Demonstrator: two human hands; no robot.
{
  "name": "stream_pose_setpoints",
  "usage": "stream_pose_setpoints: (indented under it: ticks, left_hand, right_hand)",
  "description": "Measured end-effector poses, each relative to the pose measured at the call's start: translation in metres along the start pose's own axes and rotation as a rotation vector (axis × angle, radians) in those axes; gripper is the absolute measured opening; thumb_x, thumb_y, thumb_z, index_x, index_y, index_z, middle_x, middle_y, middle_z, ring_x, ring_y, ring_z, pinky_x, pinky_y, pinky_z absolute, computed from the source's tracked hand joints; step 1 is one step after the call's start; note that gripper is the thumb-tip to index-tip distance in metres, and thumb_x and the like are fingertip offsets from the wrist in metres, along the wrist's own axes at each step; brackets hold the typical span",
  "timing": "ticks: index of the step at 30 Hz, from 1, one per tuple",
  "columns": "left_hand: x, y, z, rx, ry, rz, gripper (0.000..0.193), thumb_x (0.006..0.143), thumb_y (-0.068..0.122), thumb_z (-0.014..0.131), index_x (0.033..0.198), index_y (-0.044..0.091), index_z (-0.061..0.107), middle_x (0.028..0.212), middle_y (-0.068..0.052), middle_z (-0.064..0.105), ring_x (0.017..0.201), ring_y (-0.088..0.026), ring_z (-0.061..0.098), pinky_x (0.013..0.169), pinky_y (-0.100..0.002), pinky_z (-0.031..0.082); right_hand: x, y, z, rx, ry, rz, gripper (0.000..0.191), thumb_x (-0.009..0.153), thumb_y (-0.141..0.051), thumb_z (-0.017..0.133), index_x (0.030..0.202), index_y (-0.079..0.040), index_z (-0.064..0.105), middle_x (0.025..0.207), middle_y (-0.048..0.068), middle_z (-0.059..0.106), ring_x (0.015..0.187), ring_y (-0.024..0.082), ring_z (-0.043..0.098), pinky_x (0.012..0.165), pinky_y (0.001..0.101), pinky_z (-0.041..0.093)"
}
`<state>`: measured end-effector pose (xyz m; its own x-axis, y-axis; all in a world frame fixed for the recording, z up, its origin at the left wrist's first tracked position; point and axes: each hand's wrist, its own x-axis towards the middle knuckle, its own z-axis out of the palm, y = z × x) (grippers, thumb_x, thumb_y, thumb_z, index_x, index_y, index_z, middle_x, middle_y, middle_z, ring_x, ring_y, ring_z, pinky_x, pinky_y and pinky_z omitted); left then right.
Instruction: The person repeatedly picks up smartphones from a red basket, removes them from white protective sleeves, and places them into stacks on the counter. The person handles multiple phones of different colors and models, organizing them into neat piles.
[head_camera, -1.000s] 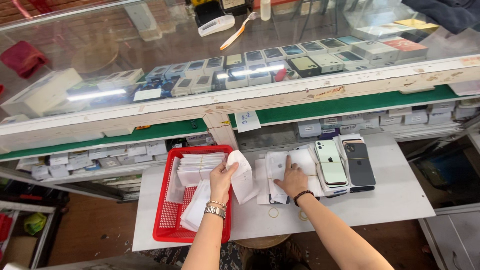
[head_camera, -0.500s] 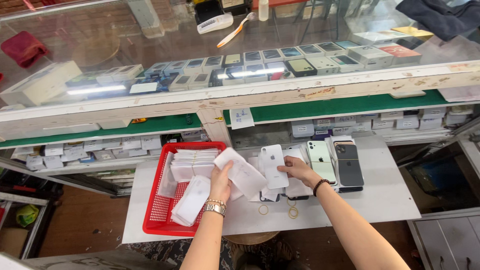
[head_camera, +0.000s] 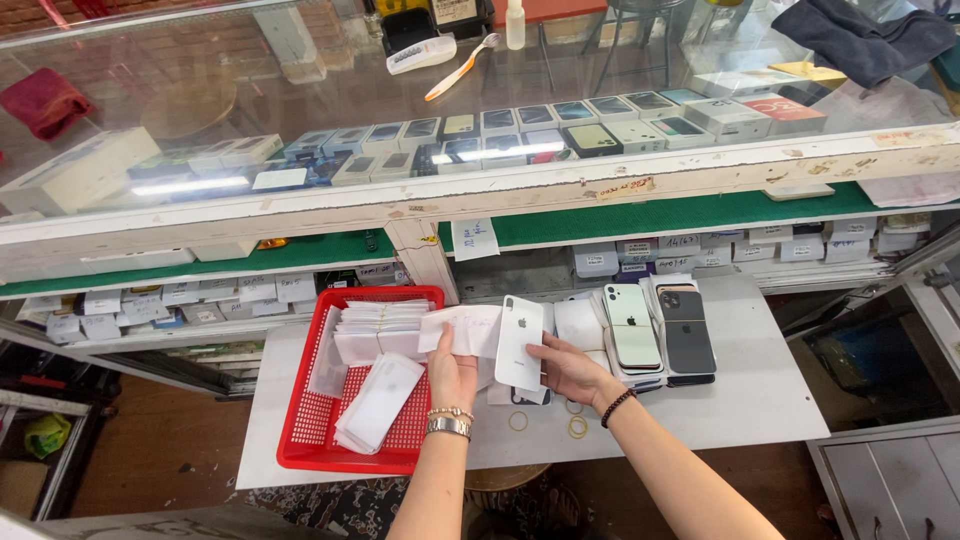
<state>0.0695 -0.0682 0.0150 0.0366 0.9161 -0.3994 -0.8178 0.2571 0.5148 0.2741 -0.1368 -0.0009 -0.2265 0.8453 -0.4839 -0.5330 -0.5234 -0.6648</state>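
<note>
Head view: my right hand (head_camera: 572, 372) pinches the white phone (head_camera: 520, 342) by its edge and my left hand (head_camera: 453, 372) grips a paper sleeve (head_camera: 466, 329), so a slack pinch could drop the phone onto the desk (head_camera: 760, 400).

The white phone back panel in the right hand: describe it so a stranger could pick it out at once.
Start at the grey table below the glass display counter, just right of the red basket. The right hand holds the white phone back panel upright by its edge. Unlike the pale green phone and the dark grey phone lying flat in stacks beside it, it is lifted off the table.
</note>
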Motion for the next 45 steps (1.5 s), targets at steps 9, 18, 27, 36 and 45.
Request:
stream_pose_setpoints:
  ticks: [9,18,27,36,45]
  left_hand:
    - [-0.018,0.052,0.009,0.375,-0.341,-0.737,0.113,0.075,0.085,0.049,0.132,-0.013,0.053,0.118,-0.028,0.073,0.104,-0.032,0.074,0.083,-0.040,0.062]
    - [-0.016,0.025,0.000,0.698,-0.591,-0.365,0.056,0.093,0.018,0.066,0.145,0.010,0.047,0.126,-0.007,0.067,0.106,-0.014,0.068,0.084,-0.031,0.060]
    - [-0.025,0.006,0.002,0.868,-0.406,-0.220,0.056,0.093,0.030,0.072,0.141,0.009,0.057,0.103,-0.010,0.071,0.078,-0.015,0.066,0.066,-0.030,0.053]
    - [-0.016,0.020,0.011,0.859,-0.358,-0.246,0.060,0.088,0.031,0.073,0.141,0.009,0.056,0.113,-0.011,0.072,0.088,-0.016,0.074,0.074,-0.032,0.061]
    - [-0.004,0.030,0.010,0.866,-0.472,-0.204,0.066,0.089,0.032,0.076,0.142,-0.002,0.057,0.129,-0.013,0.068,0.107,-0.017,0.071,0.085,-0.030,0.059]
  right_hand:
    - [-0.008,-0.049,0.003,-0.263,-0.166,0.041,0.057,0.093,-0.019,0.063,0.148,-0.013,0.047,0.134,0.003,0.064,0.120,0.013,0.061,0.105,0.0333,0.048]
    - [-0.013,-0.041,0.009,-0.170,-0.102,-0.036,0.051,0.095,-0.020,0.066,0.142,-0.005,0.053,0.128,0.006,0.067,0.115,0.017,0.064,0.099,0.0368,0.053]
    - [-0.005,-0.007,0.027,-0.403,0.060,-0.243,0.063,0.095,-0.023,0.062,0.156,-0.011,0.047,0.125,0.007,0.058,0.101,0.015,0.052,0.080,0.0288,0.042]
    - [0.000,-0.007,0.043,-0.405,-0.001,-0.183,0.088,0.084,-0.044,0.076,0.157,-0.011,0.040,0.121,0.005,0.059,0.092,0.012,0.051,0.080,0.0261,0.044]
    - [0.008,-0.006,0.049,-0.347,-0.049,-0.205,0.083,0.085,-0.037,0.076,0.156,-0.013,0.041,0.127,0.000,0.056,0.090,0.009,0.050,0.079,0.0251,0.044]
